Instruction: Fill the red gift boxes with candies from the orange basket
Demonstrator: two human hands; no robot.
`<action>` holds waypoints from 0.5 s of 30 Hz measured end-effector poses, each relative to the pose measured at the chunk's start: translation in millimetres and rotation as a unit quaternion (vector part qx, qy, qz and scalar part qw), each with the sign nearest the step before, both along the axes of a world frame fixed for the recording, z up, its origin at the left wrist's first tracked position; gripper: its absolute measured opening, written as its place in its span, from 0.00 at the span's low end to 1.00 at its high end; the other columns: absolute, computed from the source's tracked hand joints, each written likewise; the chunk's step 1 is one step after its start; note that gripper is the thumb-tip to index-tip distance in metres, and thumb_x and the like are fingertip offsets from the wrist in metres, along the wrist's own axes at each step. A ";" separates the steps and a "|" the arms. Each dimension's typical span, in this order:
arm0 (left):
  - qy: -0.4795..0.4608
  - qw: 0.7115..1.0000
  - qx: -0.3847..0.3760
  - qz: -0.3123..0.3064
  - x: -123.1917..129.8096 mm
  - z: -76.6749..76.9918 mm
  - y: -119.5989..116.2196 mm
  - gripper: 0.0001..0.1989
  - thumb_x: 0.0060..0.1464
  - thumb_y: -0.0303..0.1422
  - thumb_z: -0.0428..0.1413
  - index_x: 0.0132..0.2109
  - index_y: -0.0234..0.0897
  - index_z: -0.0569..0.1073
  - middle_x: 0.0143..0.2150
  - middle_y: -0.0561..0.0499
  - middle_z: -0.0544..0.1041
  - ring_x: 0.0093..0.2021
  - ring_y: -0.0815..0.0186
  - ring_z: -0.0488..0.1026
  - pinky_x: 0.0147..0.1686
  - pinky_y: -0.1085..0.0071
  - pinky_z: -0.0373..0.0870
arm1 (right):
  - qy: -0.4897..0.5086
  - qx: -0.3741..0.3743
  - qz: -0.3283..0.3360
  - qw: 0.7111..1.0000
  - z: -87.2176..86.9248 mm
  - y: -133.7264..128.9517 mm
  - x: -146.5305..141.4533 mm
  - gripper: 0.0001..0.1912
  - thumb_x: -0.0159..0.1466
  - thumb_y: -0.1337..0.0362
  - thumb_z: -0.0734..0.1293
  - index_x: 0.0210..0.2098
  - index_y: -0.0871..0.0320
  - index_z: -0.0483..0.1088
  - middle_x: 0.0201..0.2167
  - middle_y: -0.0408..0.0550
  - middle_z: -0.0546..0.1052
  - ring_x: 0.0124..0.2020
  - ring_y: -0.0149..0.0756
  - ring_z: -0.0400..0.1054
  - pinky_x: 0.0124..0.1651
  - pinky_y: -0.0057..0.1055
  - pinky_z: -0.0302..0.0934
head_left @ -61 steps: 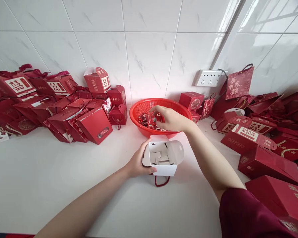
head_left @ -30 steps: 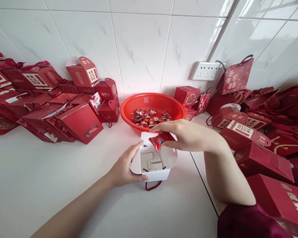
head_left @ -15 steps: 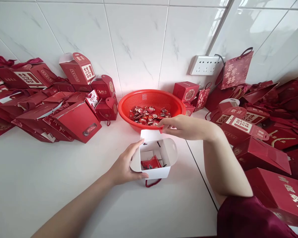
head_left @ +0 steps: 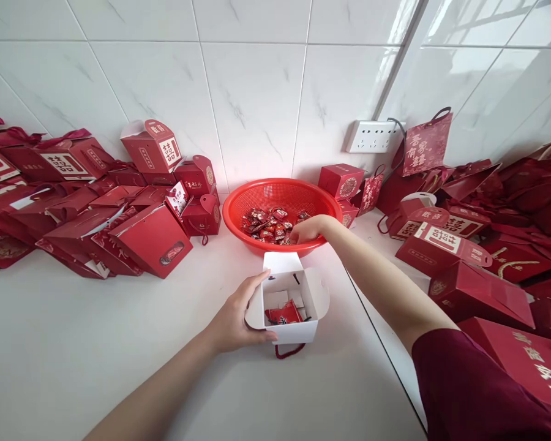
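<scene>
An open white-lined box (head_left: 294, 332) stands on the table with its flaps raised and a dark red cord at its near side. Inside lies a red wrapped packet (head_left: 285, 313). My left hand (head_left: 241, 313) grips the box's left side, thumb along the near edge. My right hand (head_left: 307, 228) reaches into a red plastic basket (head_left: 282, 187) among red wrapped candies (head_left: 267, 225). Its fingertips are hidden by the candies and the hand itself, so whether it holds one does not show.
Many red gift boxes (head_left: 151, 239) are piled at the left, and more red boxes (head_left: 482, 294) at the right. Small red boxes (head_left: 342, 181) stand beside the basket. A white power strip (head_left: 371, 136) is on the tiled wall.
My right hand has moved from above the basket's near rim down into the candies. My left hand still holds the box. The view has tilted up slightly.
</scene>
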State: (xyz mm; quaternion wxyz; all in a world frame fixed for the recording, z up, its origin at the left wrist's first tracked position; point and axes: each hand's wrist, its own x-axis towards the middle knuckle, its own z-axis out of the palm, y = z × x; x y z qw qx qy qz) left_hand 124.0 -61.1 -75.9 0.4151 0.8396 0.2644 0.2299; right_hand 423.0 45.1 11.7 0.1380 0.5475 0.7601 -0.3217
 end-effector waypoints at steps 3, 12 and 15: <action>-0.003 1.000 -0.006 0.001 -0.4 -0.1 -0.3 0.55 0.42 0.47 0.70 0.71 0.48 0.50 0.71 0.42 0.56 0.69 0.46 0.57 0.65 0.56 0.62 | 0.002 0.045 -0.009 0.999 1.4 12.0 -1.0 0.27 0.53 0.63 0.71 0.54 0.57 0.73 0.45 0.51 0.79 0.41 0.44 0.72 0.41 0.32 0.61; -0.005 1.000 -0.014 -0.002 0.8 0.6 0.3 0.55 0.43 0.48 0.69 0.72 0.44 0.50 0.71 0.39 0.56 0.70 0.45 0.56 0.66 0.53 0.59 | -0.002 -0.045 0.033 0.998 -13.7 20.9 -17.3 0.18 0.54 0.55 0.72 0.39 0.61 0.79 0.35 0.49 0.78 0.34 0.41 0.70 0.35 0.32 0.62; -0.003 1.000 -0.014 -0.001 1.3 1.0 0.5 0.56 0.42 0.50 0.69 0.72 0.43 0.50 0.70 0.38 0.57 0.69 0.45 0.57 0.66 0.53 0.59 | 0.022 -0.081 0.057 0.995 -13.1 15.8 -25.7 0.19 0.54 0.55 0.72 0.40 0.61 0.79 0.33 0.47 0.79 0.32 0.38 0.71 0.35 0.31 0.63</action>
